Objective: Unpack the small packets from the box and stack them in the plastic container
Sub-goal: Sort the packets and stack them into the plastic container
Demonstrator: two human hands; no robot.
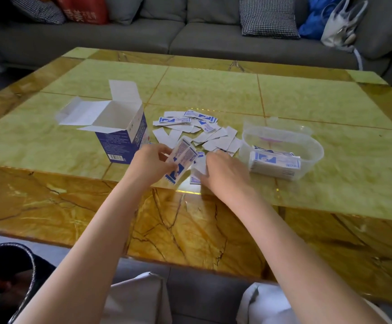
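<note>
An open blue and white box [120, 134] stands on the table with its flaps up. Several small white and blue packets [197, 129] lie scattered between the box and a clear plastic container [307, 146]. A stack of packets [274, 163] lies inside the container at its near side. My left hand [150, 164] holds a small bundle of packets [181, 160] tilted upright. My right hand [225, 174] grips a white packet [199, 167] at the near edge of the pile, right beside the bundle.
The table [213, 90] is glossy green and amber stone. A grey sofa [190, 36] with checked cushions [267, 17] runs behind it, with a blue bag [314, 19] and a white plastic bag [340, 26] at its right end. A dark bag [8, 277] sits at the lower left.
</note>
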